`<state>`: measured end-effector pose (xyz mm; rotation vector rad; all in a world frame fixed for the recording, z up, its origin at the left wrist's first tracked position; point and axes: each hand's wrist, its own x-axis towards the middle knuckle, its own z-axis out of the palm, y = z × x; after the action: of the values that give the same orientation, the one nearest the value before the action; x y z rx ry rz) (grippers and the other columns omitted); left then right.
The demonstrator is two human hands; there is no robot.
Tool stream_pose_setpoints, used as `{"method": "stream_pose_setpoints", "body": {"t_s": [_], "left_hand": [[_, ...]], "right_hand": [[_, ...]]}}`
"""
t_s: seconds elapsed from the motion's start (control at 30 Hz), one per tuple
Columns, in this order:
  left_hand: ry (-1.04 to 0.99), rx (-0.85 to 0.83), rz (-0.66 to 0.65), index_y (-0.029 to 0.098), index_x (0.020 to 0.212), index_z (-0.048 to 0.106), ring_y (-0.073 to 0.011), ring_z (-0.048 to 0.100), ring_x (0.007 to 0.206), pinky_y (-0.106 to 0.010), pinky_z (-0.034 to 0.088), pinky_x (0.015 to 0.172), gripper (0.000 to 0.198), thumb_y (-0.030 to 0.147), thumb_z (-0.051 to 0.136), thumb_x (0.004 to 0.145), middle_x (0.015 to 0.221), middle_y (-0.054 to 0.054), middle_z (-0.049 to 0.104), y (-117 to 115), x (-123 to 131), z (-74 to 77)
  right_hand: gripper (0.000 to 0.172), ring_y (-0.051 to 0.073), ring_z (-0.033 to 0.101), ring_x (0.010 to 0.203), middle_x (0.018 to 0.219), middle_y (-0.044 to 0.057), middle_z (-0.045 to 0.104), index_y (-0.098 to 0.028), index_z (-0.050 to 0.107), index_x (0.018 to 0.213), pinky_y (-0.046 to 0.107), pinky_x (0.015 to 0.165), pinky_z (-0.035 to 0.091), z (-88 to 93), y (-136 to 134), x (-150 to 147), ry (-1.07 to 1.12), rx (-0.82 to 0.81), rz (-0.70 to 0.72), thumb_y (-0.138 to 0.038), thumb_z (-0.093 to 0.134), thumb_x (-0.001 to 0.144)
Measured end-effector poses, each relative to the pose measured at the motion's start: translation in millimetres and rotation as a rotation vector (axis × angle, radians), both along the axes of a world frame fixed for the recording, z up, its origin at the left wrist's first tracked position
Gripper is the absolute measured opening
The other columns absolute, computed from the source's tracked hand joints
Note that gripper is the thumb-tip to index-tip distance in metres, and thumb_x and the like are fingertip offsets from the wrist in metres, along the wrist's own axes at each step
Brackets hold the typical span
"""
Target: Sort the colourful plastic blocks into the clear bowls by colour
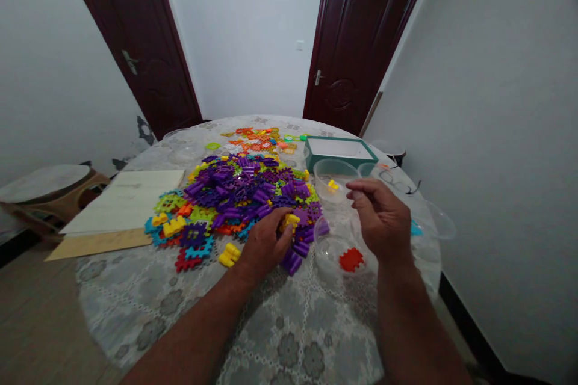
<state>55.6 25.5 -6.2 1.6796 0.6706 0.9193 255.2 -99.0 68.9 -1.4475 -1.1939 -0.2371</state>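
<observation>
My left hand (267, 239) is closed with thumb and fingers round a yellow plastic building block (291, 221), at the near right edge of a heap of toy blocks. Purple blocks (292, 262) lie just below that hand. My right hand (383, 216) has its fingers pinched together beside the rim of a clear plastic bowl (324, 172); whether anything is between them is hidden. Inside this bowl sits a small yellow block (333, 185). A nearer clear bowl (321, 258) holds a red notched square piece (351, 260).
The mixed heap of purple, green and blue pieces (239, 186) covers the table's middle. Behind it are orange pieces (257, 143) and a green-rimmed box (311, 159). Paper sheets (121, 198) lie left, glasses (409, 187) right. A yellow block (229, 255) rests on the patterned tablecloth (271, 325).
</observation>
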Motion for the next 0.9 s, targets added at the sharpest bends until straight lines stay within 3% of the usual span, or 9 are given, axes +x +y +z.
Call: {"method": "stream_pose_setpoints", "body": {"t_s": [0.13, 0.3, 0.5, 0.6, 0.73, 0.9], "left_hand": [[-0.015, -0.059, 0.024, 0.026, 0.120, 0.074, -0.0316, 0.061, 0.128, -0.037, 0.052, 0.104, 0.038, 0.022, 0.078, 0.082, 0.123, -0.011, 0.073, 0.5, 0.1, -0.8], [0.018, -0.097, -0.037, 0.030, 0.129, 0.071, -0.0296, 0.062, 0.127, -0.040, 0.047, 0.112, 0.048, 0.025, 0.082, 0.082, 0.128, -0.009, 0.071, 2.7, 0.7, -8.8], [-0.027, -0.049, -0.100, 0.029, 0.109, 0.080, -0.0303, 0.064, 0.114, -0.042, 0.052, 0.105, 0.028, 0.024, 0.085, 0.081, 0.113, -0.011, 0.073, 0.0, -0.3, -6.4], [-0.002, 0.062, -0.087, 0.029, 0.108, 0.080, -0.0279, 0.067, 0.103, -0.042, 0.053, 0.101, 0.027, 0.023, 0.084, 0.082, 0.108, -0.010, 0.075, -1.8, -0.3, -6.2], [0.078, 0.256, -0.061, 0.029, 0.112, 0.073, -0.0254, 0.070, 0.094, -0.042, 0.057, 0.092, 0.028, 0.029, 0.082, 0.086, 0.104, -0.008, 0.075, 1.6, -0.5, -11.5], [0.065, 0.659, -0.010, 0.023, 0.110, 0.069, -0.0241, 0.071, 0.094, -0.041, 0.058, 0.089, 0.017, 0.023, 0.071, 0.093, 0.101, -0.007, 0.074, 14.3, -1.5, -19.2]], "right_hand": [[0.017, 0.022, 0.072, 0.095, 0.105, 0.006, 0.075, -0.026, 0.074, 0.106, 0.038, 0.082, 0.060, -1.9, -0.4, 0.4, -0.066, -0.086, 0.092, -0.023, 0.058, 0.099], [0.025, 0.023, 0.070, 0.109, 0.115, 0.007, 0.076, -0.025, 0.071, 0.120, 0.043, 0.099, 0.056, -6.6, 6.3, -2.8, -0.251, -0.231, 0.284, -0.016, 0.058, 0.100], [0.029, 0.025, 0.065, 0.117, 0.122, 0.011, 0.073, -0.022, 0.068, 0.127, 0.044, 0.104, 0.053, -14.0, 13.7, -25.1, -0.447, -0.496, 0.384, -0.016, 0.063, 0.099], [0.025, 0.024, 0.066, 0.113, 0.116, 0.010, 0.074, -0.021, 0.069, 0.124, 0.041, 0.101, 0.054, -16.2, 16.0, -29.8, -0.450, -0.564, 0.387, -0.017, 0.064, 0.100], [0.020, 0.022, 0.069, 0.106, 0.112, 0.008, 0.077, -0.020, 0.071, 0.121, 0.038, 0.095, 0.054, -14.8, 13.4, -17.1, -0.409, -0.506, 0.388, -0.020, 0.065, 0.102], [0.017, 0.018, 0.071, 0.087, 0.102, 0.005, 0.079, -0.021, 0.075, 0.114, 0.033, 0.084, 0.054, -3.5, 7.5, 24.1, -0.223, -0.426, 0.131, -0.019, 0.067, 0.099]]}}
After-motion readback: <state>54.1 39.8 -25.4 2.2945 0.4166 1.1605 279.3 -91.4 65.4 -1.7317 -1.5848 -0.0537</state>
